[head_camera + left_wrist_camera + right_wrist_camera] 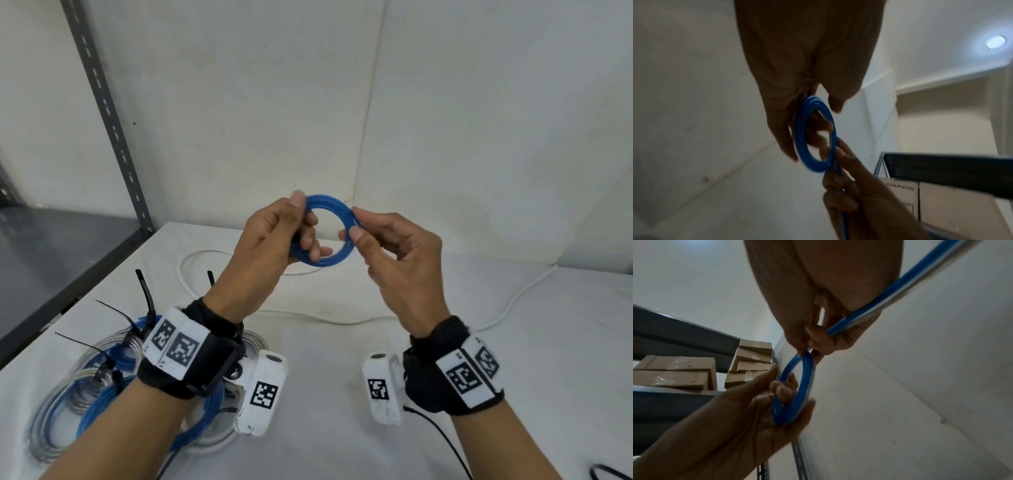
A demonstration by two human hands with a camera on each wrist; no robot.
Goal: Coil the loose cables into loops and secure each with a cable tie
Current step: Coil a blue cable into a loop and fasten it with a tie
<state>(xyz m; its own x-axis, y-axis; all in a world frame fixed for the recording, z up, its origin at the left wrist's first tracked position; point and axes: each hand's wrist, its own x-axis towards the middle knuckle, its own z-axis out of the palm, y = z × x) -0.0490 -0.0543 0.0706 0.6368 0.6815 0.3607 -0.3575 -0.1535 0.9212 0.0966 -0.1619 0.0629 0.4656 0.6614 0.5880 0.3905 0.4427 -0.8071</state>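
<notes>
We hold both hands raised, wrists banded. Left hand [274, 240] curls around the coil [329, 233]. Right hand [394, 253] pinches its opposite rim.

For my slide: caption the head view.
Left hand and right hand hold a blue cable coil above the table.

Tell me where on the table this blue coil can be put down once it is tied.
The blue coil is held up by the left hand and right hand. Bare table lies right of the right wrist, bordered by the white cable, and between the wrists. The near left is crowded with tied coils.
</notes>
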